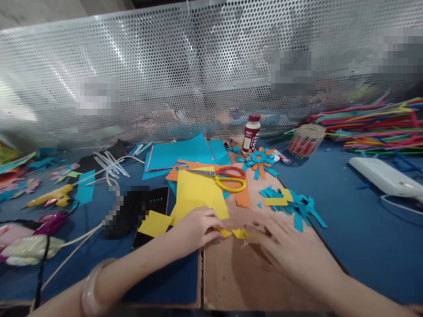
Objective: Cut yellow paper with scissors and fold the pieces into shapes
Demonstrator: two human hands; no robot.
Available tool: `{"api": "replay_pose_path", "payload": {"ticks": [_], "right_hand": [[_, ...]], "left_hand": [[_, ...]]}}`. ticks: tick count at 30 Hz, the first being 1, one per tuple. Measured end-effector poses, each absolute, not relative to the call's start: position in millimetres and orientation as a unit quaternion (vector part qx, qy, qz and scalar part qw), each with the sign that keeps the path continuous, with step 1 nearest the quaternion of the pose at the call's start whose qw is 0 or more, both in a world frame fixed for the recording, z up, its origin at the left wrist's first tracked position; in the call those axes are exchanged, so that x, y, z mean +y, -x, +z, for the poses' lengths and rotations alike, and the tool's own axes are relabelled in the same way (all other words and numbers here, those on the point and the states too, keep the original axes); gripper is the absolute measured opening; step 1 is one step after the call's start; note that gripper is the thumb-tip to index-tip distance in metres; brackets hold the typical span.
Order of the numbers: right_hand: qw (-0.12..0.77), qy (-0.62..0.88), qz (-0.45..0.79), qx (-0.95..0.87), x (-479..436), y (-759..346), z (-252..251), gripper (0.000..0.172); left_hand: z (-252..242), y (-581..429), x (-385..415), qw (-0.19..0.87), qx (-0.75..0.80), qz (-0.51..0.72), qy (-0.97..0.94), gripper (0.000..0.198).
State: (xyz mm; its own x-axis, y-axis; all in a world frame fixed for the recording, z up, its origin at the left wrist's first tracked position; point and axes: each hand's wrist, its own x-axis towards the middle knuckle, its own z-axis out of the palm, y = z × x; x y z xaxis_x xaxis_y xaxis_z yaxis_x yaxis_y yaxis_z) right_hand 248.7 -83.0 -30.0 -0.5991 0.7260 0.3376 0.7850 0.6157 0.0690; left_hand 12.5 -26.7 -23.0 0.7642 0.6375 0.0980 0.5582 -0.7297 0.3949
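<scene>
Fingers [213,224] of left hand [198,226] pinching yellow scrap [225,232] over tabletop [228,286]; right hand [286,246] loosely spread at second scrap [239,234], grip impossible to tell. Beyond, scissors [216,177] on yellow paper [198,193], phone [160,203] digits ending "17", bottle [251,137] labelled "COSTA".

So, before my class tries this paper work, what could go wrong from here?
The small yellow paper between the left hand and right hand could slip or tear. The scissors lie partly on the yellow sheet, beyond the hands; pulling that sheet might drag them along. The yellow glue gun lies over to the left; if it is hot, which the picture can't show, touching it could burn someone.
</scene>
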Motion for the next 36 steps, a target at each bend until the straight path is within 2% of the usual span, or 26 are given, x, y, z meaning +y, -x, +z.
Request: {"api": "replay_pose_path", "payload": {"ticks": [3, 7, 11, 15, 26, 32, 36], "right_hand": [[0.114, 0.353, -0.157, -0.915, -90, -248, -43, 0.035], [0.103, 0.372, -0.172, -0.906, -92, -245, -55, 0.041], [0.102, 0.382, -0.156, -0.905, -90, -246, -64, 0.043], [0.096, 0.403, -0.135, -0.900, -89, -246, -74, 0.045], [0.139, 0.396, -0.129, -0.899, -83, -240, -61, 0.038], [0.150, 0.435, -0.109, -0.881, -87, -233, -59, 0.026], [0.153, 0.454, -0.095, -0.872, -88, -225, -50, 0.026]], "left_hand": [[-28, -13, -33, 0.131, 0.340, 0.118, -0.924, 0.023], [-34, -13, -49, -0.012, 0.366, 0.135, -0.921, 0.035], [-43, -6, -72, -0.135, 0.340, 0.155, -0.918, 0.030], [-54, -2, -85, -0.177, 0.331, 0.142, -0.916, 0.033], [-46, -9, -73, -0.059, 0.361, 0.056, -0.929, 0.052], [-46, -18, -73, 0.013, 0.409, 0.056, -0.911, 0.049], [-41, -22, -82, 0.008, 0.425, 0.060, -0.903, 0.046]]}}
